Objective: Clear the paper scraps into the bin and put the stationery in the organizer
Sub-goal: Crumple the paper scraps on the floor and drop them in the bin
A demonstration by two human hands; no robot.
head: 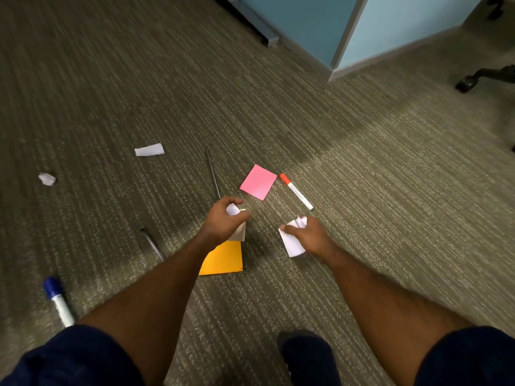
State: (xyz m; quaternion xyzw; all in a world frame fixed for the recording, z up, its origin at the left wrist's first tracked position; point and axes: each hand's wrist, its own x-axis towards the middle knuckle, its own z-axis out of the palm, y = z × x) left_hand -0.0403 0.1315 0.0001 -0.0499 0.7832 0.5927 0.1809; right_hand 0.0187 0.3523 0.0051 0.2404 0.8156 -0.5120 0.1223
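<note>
White paper scraps are clamped in both hands, left hand (223,218) and right hand (309,235), while two loose scraps (149,149) are left well off to the left, nearer the left hand, the red marker (296,191) lying just beyond the right.

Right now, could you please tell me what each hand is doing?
Left hand: closed on a white paper scrap.
Right hand: closed on white paper scraps.

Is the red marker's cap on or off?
On. The red marker lies flat on the carpet with its orange-red cap covering one end.
</note>
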